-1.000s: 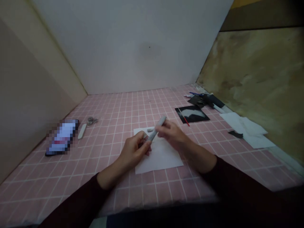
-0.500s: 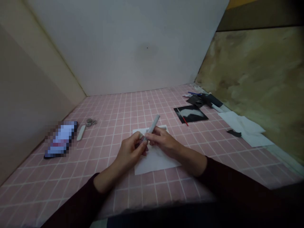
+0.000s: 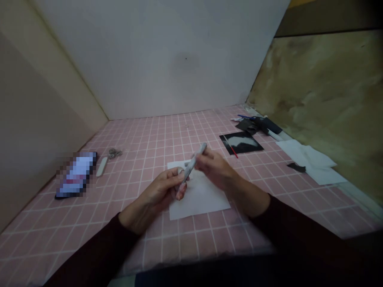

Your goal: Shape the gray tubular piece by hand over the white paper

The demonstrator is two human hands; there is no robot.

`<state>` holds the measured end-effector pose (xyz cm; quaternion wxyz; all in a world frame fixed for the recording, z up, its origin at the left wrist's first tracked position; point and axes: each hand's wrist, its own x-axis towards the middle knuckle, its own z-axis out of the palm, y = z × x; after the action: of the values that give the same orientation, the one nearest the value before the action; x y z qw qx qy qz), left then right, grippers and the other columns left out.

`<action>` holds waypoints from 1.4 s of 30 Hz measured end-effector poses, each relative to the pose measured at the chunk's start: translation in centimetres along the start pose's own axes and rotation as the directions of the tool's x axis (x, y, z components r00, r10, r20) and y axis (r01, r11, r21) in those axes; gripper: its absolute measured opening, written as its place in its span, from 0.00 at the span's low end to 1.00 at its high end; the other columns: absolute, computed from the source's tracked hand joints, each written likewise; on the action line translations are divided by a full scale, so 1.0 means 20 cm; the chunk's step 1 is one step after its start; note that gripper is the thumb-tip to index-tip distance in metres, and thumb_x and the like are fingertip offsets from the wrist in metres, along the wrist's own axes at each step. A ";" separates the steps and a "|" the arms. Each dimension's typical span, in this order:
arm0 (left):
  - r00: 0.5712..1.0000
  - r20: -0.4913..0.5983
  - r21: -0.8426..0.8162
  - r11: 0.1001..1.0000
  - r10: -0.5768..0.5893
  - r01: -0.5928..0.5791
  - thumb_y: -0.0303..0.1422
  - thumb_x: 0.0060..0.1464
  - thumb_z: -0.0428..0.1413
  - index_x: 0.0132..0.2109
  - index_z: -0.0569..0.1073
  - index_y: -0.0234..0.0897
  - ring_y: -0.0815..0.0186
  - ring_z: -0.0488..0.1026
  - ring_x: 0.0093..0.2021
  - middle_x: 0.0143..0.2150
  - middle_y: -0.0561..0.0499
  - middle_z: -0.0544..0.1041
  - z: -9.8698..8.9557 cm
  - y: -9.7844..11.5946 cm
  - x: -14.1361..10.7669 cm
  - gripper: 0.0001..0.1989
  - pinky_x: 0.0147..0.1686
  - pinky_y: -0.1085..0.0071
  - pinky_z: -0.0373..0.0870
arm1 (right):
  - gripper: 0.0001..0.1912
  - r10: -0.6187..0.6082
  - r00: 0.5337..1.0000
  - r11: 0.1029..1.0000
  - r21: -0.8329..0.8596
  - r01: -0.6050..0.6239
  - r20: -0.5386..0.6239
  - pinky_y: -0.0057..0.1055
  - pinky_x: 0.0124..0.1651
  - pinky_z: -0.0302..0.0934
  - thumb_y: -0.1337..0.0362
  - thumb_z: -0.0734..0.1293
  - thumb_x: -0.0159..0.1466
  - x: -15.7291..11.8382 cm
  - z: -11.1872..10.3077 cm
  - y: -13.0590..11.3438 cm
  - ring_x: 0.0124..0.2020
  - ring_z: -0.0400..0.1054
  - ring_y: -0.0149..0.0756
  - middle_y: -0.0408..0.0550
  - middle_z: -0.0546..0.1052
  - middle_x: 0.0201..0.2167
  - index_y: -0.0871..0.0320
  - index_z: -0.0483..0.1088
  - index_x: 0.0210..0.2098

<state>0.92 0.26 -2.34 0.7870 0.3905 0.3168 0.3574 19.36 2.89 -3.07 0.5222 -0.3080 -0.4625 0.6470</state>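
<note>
A slim pale grey stick [image 3: 191, 166] is held slanting above a white sheet of paper [image 3: 206, 197], its upper end pointing away to the right. My left hand [image 3: 167, 181] is closed on the stick's lower part, thumb on top. Around the upper part, the fingers of my right hand [image 3: 214, 165] are closed, somewhat blurred by motion. A small grey piece [image 3: 187, 164] shows at the paper's far edge, partly hidden behind the stick and my right hand.
Leftward on the pink checked tablecloth [image 3: 143, 143] lie a phone [image 3: 76, 173], a white nail file [image 3: 102, 166] and scissors [image 3: 113, 153]. At right are a black sheet with white dust [image 3: 249, 146], a red-tipped thin stick [image 3: 233, 150], dark scraps [image 3: 247, 126] and white papers [image 3: 311, 159].
My right hand has slid up and right along the stick towards its upper end. My left hand has turned slightly, its fingers now lower around the stick.
</note>
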 end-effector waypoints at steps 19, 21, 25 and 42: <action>1.000 0.013 -0.056 0.998 0.003 -0.002 0.35 0.53 0.66 0.33 0.71 0.31 0.79 0.65 0.15 0.19 0.56 0.72 0.02 0.01 0.00 0.13 0.17 0.84 0.61 | 0.15 0.099 0.984 0.995 0.013 -0.102 0.150 0.30 0.34 0.58 0.55 0.78 0.53 -0.01 -0.01 -0.02 0.31 0.64 0.31 0.44 0.75 0.33 0.56 0.76 0.34; 1.000 0.016 -0.062 0.998 -0.006 0.007 0.35 0.52 0.66 0.34 0.72 0.31 0.78 0.65 0.15 0.19 0.55 0.72 0.02 0.01 0.00 0.13 0.17 0.84 0.61 | 0.14 0.091 0.977 0.996 -0.030 -0.086 0.194 0.30 0.33 0.58 0.55 0.78 0.54 -0.01 -0.01 -0.01 0.29 0.64 0.29 0.44 0.76 0.32 0.56 0.77 0.34; 1.000 0.023 -0.035 0.999 -0.006 0.007 0.35 0.53 0.66 0.34 0.72 0.31 0.79 0.65 0.15 0.20 0.55 0.72 0.02 0.01 0.00 0.13 0.17 0.84 0.61 | 0.13 0.083 0.972 0.991 -0.124 -0.057 0.219 0.28 0.28 0.54 0.55 0.76 0.56 -0.01 -0.02 -0.01 0.25 0.63 0.27 0.42 0.74 0.27 0.57 0.77 0.34; 0.937 -0.039 0.544 0.793 0.348 -0.272 0.40 0.62 0.57 0.37 0.66 0.36 0.73 0.70 0.22 0.24 0.55 0.74 0.03 -0.04 -0.02 0.13 0.24 0.77 0.68 | 0.18 0.063 0.998 0.998 -0.017 -0.064 -0.007 0.28 0.29 0.56 0.55 0.78 0.52 0.00 -0.01 -0.02 0.23 0.59 0.25 0.37 0.68 0.23 0.58 0.70 0.29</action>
<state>1.40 -0.59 -2.63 0.5551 0.6138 0.3878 0.4058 19.68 3.05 -2.68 0.5002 -0.3292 -0.4563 0.6582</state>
